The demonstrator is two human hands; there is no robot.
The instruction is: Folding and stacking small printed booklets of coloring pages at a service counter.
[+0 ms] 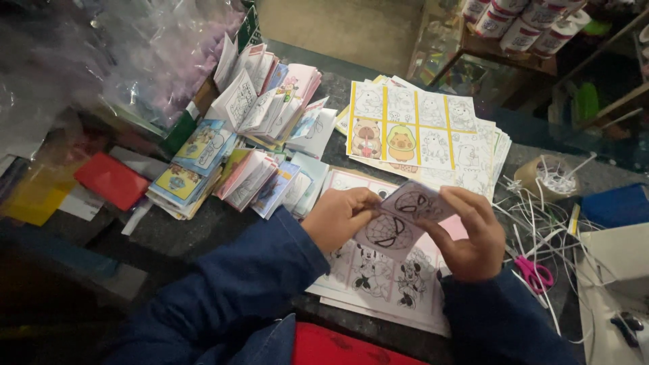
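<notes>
Two hands: both pinch one small folded colouring booklet (pixel 400 220) held up over the near middle of the table.
Left hand (pixel 338 217): fingers curled and pressed on the booklet's left edge, thumb side toward the paper; blue sleeve (pixel 230 284) runs back to the near left.
Right hand (pixel 472 236): fingers pressed together over the booklet's right and upper edge, thumb underneath, bending the top leaf.
Booklet: white paper with black line drawings of a web-patterned mask, partly folded, tilted up to the right, clear of the table.
Under the hands: flat printed sheet (pixel 378 277) of cartoon mouse outlines with pink borders, lying on the dark table (pixel 196 223), its near edge by the sleeves.
Far of the hands: stack of uncut sheets (pixel 422 132) with yellow borders and animal drawings, two coloured in, lying flat.
Far left: heap of small finished booklets (pixel 260 101), fanned and leaning on each other; more of them (pixel 196 162) lie just near of it, with blue covers.
Left edge: red card (pixel 111 179) and yellow sheet (pixel 37 196), with crumpled clear plastic (pixel 135 54) beyond.
Right of the hands: pink-handled scissors (pixel 534 270) lying among loose white paper strips (pixel 534 223).
Far right: roll of tape (pixel 554 177) holding white strips, near a blue object (pixel 615 205).
Far right corner: white rolls (pixel 524 23) on a shelf.
</notes>
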